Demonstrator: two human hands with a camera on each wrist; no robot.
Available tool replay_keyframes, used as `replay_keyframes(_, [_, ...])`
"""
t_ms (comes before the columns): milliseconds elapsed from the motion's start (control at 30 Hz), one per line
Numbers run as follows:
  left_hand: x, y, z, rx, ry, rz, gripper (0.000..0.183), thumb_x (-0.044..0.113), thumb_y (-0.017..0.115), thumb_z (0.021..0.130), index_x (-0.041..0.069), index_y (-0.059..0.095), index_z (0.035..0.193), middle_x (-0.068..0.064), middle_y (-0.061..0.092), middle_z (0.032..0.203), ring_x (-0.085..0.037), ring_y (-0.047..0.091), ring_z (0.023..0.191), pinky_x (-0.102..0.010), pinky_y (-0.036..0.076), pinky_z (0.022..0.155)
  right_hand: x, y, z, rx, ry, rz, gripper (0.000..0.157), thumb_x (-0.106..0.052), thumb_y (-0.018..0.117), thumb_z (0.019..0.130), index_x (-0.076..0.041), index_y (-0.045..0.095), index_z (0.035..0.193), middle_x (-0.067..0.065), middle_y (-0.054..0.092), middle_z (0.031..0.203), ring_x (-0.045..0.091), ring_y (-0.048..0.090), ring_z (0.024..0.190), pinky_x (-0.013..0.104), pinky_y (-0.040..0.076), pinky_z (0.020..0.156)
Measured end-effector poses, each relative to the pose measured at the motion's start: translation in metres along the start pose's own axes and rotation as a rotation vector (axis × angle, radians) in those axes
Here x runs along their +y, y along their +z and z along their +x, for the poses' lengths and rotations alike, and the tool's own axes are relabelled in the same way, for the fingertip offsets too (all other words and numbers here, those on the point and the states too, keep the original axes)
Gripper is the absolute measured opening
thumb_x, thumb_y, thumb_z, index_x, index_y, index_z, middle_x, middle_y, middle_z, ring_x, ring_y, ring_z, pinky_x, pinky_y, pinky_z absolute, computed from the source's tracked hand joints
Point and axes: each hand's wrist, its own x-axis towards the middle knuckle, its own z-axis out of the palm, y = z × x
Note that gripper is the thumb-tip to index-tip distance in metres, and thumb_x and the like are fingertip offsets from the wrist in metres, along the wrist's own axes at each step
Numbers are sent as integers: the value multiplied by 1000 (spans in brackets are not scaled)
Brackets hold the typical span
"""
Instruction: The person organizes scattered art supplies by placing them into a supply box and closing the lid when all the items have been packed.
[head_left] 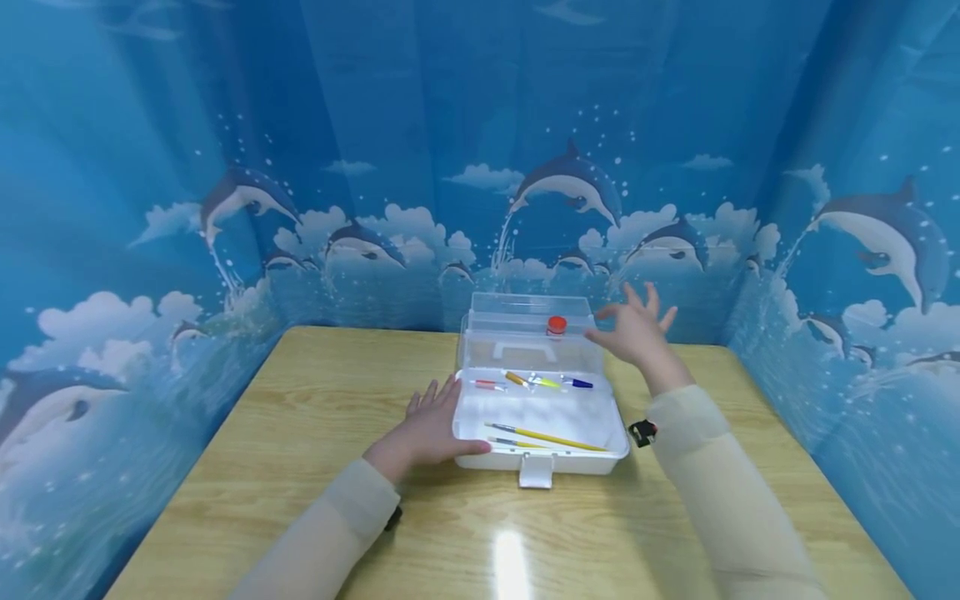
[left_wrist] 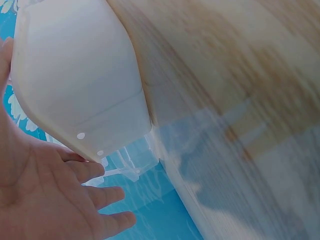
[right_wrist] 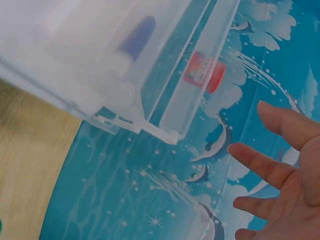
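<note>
In the head view a white plastic box (head_left: 617,454) lies on the table with its clear lid (head_left: 480,350) raised at the back. My left hand (head_left: 427,429) rests along the box's left side, fingers straight and thumb over the front left rim. Off the lid's right edge, my right hand (head_left: 637,333) is held up with fingers spread and nothing in them. A small red-capped jar (right_wrist: 204,73) shows at the lid. Two yellow-handled paintbrushes (head_left: 555,437) lie along the box's front. Several slim coloured pieces, one with a dark blue end (head_left: 577,383), lie at the back.
The wooden table (head_left: 330,400) extends around the box. Blue dolphin-printed curtains (head_left: 420,100) enclose the back and both sides. A white latch (head_left: 536,472) hangs from the box's front. Black wrist devices (head_left: 642,432) sit by the sleeves.
</note>
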Motion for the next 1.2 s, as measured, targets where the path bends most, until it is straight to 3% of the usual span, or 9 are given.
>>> replay_keyframes(433, [1,-2,-2,-3,-4,-13,126,80,64,75,9,7,162,-8,3,168,-37,-1,153,-56,-1,121,12,-16,-19,-25,8,0,50,-40,73,90,-5,68,125,25,1,165,46,-25,146,74,-23,102])
replay_keyframes(967, [-1,-1,0,-5,-4,19,129,87,57,72,10,5,162,-9,2,168,-36,-3,152,-56,-2,120,34,-21,-36,-101,44,-29,52,-43,72,90,-1,68,121,30,1,163,52,-25,143,78,-21,99])
replay_keyframes(1200, [0,-1,0,-7,1,24,127,85,59,74,9,6,162,-9,2,168,-37,-3,152,-56,-2,120,47,-23,-46,-150,55,-36,61,-48,72,89,0,65,126,33,-1,161,55,-25,142,81,-16,99])
